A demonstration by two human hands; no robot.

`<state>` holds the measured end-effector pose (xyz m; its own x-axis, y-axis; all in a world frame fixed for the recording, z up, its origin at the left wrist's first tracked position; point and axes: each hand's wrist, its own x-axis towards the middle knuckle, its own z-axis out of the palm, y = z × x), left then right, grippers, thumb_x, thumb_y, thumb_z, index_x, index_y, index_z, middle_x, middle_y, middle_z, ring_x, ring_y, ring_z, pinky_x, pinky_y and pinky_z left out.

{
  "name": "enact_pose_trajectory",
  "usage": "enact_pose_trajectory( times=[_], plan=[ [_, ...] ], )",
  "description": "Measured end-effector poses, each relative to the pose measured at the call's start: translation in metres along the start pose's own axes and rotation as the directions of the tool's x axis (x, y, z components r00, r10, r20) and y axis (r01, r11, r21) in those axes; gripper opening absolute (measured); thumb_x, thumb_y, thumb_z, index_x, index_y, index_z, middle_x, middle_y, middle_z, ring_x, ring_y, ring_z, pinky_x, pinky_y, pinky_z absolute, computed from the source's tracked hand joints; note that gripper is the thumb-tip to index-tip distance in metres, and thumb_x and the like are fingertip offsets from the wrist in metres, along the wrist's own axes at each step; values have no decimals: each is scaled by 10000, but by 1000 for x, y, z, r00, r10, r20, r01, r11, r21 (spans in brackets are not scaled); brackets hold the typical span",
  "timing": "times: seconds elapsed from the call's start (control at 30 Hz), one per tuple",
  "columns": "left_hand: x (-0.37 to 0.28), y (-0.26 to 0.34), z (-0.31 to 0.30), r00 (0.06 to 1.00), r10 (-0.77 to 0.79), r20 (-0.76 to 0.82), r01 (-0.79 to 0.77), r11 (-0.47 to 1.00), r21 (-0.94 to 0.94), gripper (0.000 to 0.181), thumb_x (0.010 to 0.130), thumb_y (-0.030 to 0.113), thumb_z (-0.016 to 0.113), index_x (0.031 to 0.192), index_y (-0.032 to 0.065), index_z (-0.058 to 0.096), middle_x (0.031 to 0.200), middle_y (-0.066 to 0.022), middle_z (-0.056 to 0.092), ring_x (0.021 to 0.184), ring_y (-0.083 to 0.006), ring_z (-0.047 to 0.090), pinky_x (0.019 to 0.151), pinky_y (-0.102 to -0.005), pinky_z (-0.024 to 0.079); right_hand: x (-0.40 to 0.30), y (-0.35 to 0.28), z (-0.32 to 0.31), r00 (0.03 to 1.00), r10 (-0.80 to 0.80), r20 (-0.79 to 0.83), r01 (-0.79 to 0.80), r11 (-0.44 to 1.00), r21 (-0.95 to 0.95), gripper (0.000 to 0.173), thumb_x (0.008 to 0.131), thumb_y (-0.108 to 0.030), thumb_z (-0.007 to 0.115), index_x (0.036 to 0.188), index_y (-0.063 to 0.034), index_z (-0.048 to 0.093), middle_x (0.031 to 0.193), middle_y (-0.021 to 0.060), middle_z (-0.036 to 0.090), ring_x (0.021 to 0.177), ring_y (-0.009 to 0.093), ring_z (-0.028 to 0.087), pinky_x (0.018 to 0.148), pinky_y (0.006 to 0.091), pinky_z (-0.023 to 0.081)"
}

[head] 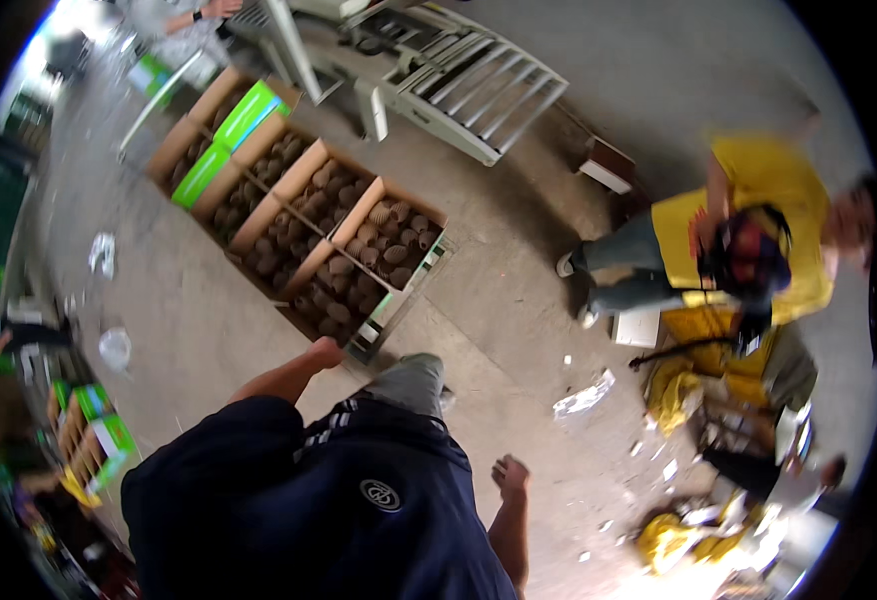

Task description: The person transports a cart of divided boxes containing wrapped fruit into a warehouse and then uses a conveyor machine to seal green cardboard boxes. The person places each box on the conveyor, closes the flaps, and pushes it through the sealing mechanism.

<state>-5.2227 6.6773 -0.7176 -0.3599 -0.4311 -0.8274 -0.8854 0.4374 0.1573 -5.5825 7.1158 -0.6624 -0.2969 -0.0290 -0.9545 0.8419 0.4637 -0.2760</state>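
My left hand (324, 352) hangs beside the near corner of a row of large cardboard boxes (288, 202) on a pallet; whether it touches the box edge I cannot tell. Its fingers look curled, with no object visible in them. The open boxes hold many brown, ribbed, rounded objects (396, 255), of a kind I cannot settle. My right hand (511, 472) hangs low over the concrete floor, fingers partly bent and apart, holding nothing. One of my legs in grey cloth shows between the hands, by the pallet's corner.
A roller conveyor (483, 94) stands beyond the boxes. To the right is a person in a yellow shirt (753, 217) with a dark bundle. Clear plastic (585, 396), scraps and yellow sacks (675, 397) lie on the floor. More green-printed boxes (93, 435) stand at left; other people are farther off.
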Motion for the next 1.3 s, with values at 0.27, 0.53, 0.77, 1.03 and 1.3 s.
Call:
enact_pose_trajectory(
  times=[0.27, 0.53, 0.77, 1.03, 1.3],
  plan=[
    [13, 89, 70, 860, -494, 129, 231, 150, -961, 339, 828, 330, 609, 761, 3, 661, 677, -91, 649, 561, -181, 591, 482, -331, 454, 71, -308, 80, 939, -318, 133, 342, 809, -478, 244, 827, -189, 610, 987, -9, 647, 808, 74, 648, 606, 145, 599, 517, 261, 475],
    [154, 157, -46, 615, -783, -92, 4, 120, -993, 504, 817, 347, 667, 1121, -41, 560, 1015, -207, 656, 974, -324, 635, 867, -393, 489, 181, -406, 283, 704, -271, 657, 674, -36, -738, 384, 816, -315, 583, 1002, 7, 678, 868, 166, 686, 786, 323, 652, 724, 418, 490],
    [209, 182, -56, 326, -943, 71, 149, -23, -989, 449, 792, 249, 657, 1100, -38, 501, 1037, -246, 618, 970, -403, 607, 870, -440, 467, 166, -386, 511, 493, -220, 842, 697, -480, -533, 478, 830, -303, 616, 1155, 37, 535, 1079, 244, 614, 1020, 412, 597, 849, 475, 499],
    [220, 209, -81, 144, -989, 27, 270, 13, -963, 314, 842, 174, 601, 1082, -16, 533, 974, -191, 607, 913, -351, 598, 812, -441, 463, 203, -290, 526, 364, -92, 927, 712, -614, -341, 642, 816, -193, 630, 1360, 6, 355, 1317, 185, 458, 1125, 356, 540, 841, 454, 528],
    [224, 151, -47, 291, -931, 220, 451, -69, -890, 419, 826, 395, 637, 921, -13, 652, 888, -231, 679, 863, -403, 656, 744, -459, 503, 203, -372, 596, 577, 179, 797, 769, -446, -457, 426, 876, -182, 561, 1240, 19, 466, 964, 204, 665, 860, 392, 659, 737, 458, 538]
  ],
)
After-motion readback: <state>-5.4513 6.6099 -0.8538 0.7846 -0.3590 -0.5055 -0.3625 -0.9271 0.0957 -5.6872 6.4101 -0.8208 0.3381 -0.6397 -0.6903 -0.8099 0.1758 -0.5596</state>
